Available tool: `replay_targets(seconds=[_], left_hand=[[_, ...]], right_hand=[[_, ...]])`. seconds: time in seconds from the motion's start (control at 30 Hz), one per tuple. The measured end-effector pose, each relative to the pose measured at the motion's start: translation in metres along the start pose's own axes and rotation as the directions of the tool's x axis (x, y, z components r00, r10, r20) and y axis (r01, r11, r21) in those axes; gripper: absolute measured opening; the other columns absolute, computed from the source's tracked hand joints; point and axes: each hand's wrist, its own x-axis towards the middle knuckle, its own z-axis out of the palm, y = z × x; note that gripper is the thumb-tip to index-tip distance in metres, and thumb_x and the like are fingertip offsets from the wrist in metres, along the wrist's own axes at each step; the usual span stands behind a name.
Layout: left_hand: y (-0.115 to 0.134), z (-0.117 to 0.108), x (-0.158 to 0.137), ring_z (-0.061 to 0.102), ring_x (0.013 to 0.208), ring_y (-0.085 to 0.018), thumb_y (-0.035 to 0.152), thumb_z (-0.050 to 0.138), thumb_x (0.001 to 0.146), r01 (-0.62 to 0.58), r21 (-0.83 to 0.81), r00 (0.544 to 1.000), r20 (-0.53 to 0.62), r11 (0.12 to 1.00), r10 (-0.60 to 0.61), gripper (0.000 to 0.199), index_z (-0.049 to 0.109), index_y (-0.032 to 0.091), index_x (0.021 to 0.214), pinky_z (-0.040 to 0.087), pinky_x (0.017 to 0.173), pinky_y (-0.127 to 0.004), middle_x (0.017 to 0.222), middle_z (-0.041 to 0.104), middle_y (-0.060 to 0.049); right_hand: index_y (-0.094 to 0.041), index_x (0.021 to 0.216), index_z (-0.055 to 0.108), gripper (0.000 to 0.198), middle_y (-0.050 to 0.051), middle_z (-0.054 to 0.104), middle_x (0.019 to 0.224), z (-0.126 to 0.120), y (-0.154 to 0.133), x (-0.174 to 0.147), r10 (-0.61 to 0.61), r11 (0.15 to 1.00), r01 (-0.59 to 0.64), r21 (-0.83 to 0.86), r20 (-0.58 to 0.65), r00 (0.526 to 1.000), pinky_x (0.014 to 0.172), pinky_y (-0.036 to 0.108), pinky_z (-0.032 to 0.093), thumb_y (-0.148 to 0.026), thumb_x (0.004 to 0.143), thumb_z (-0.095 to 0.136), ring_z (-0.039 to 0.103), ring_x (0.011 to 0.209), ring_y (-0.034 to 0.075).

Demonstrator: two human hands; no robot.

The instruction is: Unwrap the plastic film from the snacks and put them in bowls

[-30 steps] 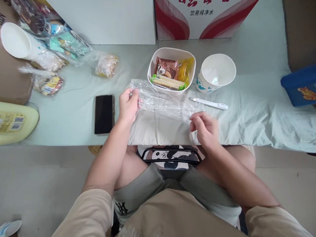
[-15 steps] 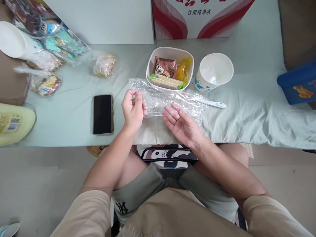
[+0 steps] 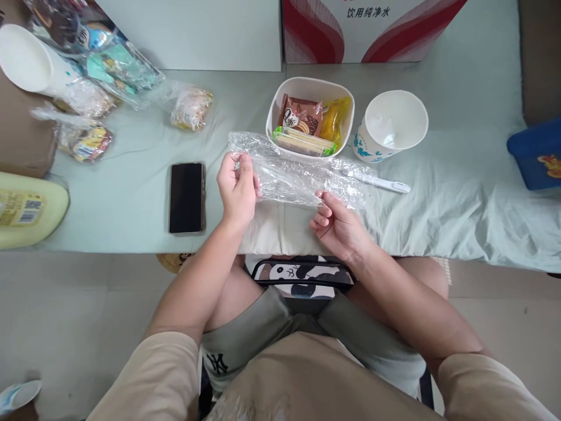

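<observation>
A crumpled clear plastic bag (image 3: pixel 284 178) lies stretched sideways across the cloth. My left hand (image 3: pixel 238 186) pinches its left end between thumb and curled fingers. At its lower right edge, my right hand (image 3: pixel 337 225) has curled fingers, with the thumb and index finger closed on the film. Just behind the bag stands a white plastic bowl (image 3: pixel 270 111) containing a brown snack packet (image 3: pixel 300 114), a yellow packet (image 3: pixel 336 120) and a clear pack of pale sticks (image 3: pixel 304 141). A white pen-like tool (image 3: pixel 388 183) lies at the bag's right end, partly under the film.
Right of the bowl is a white paper cup (image 3: pixel 372 140). A phone (image 3: pixel 187 197) lies left of my hands. Bagged snacks (image 3: pixel 191 107), another paper cup (image 3: pixel 26 58) and a yellow bottle (image 3: pixel 30 207) are farther left. Boxes (image 3: pixel 372 35) line the back; a blue container (image 3: pixel 537 155) is at right.
My right hand's spread fingers have curled in and closed on the bag's edge, a little farther right. My left hand keeps its pinch. The whole view has shifted slightly.
</observation>
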Motion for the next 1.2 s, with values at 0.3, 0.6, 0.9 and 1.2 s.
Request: replay_targets(seconds=[0.3, 0.6, 0.9, 1.2], left_hand=[[-0.009, -0.021, 0.027, 0.044, 0.048, -0.01, 0.076, 0.063, 0.087, 0.101, -0.001, 0.993, 0.068, 0.995, -0.101, 0.053, 0.051, 0.024, 0.085, 0.026, 0.041, -0.023, 0.058, 0.036, 0.005], [-0.001, -0.027, 0.032, 0.067, 0.075, -0.015, 0.066, 0.074, 0.083, 0.091, -0.115, 0.993, 0.081, 0.989, -0.082, 0.05, 0.049, 0.023, 0.076, 0.053, 0.06, -0.024, 0.073, 0.055, 0.0], [0.018, -0.034, 0.018, 0.078, 0.093, -0.027, 0.065, 0.062, 0.091, 0.344, -0.175, 0.883, 0.394, 0.923, -0.255, 0.044, 0.062, 0.021, 0.089, 0.062, 0.061, -0.034, 0.094, 0.073, -0.008], [0.016, -0.047, 0.024, 0.079, 0.081, -0.024, 0.057, 0.069, 0.091, 0.284, -0.115, 0.919, 0.316, 0.952, -0.236, 0.037, 0.062, 0.02, 0.087, 0.044, 0.04, -0.018, 0.093, 0.074, -0.01]], right_hand=[[-0.017, 0.085, 0.073, 0.055, 0.0, 0.064, 0.053, -0.017, -0.02, -0.02, 0.462, 0.724, 0.018, -0.69, 0.504, 0.729, 0.043, 0.023, 0.038, -0.07, 0.089, 0.061, 0.055, 0.044, 0.01], [-0.023, 0.087, 0.066, 0.012, 0.001, 0.064, 0.073, -0.047, -0.049, -0.008, -0.749, 0.063, 0.516, -0.854, 0.301, 0.59, 0.061, 0.031, 0.049, -0.035, 0.09, 0.065, 0.057, 0.064, 0.015], [-0.025, 0.142, 0.048, 0.071, 0.015, 0.063, 0.137, -0.071, -0.062, 0.035, -0.569, -0.121, 0.577, -0.808, 0.533, 0.627, 0.108, 0.055, 0.048, -0.05, 0.081, 0.076, 0.058, 0.132, 0.034], [-0.022, 0.103, 0.064, 0.019, -0.003, 0.057, 0.075, -0.055, -0.059, 0.003, -0.529, 0.217, 0.508, -0.834, 0.337, 0.779, 0.046, 0.025, 0.037, -0.03, 0.086, 0.067, 0.047, 0.05, 0.008]])
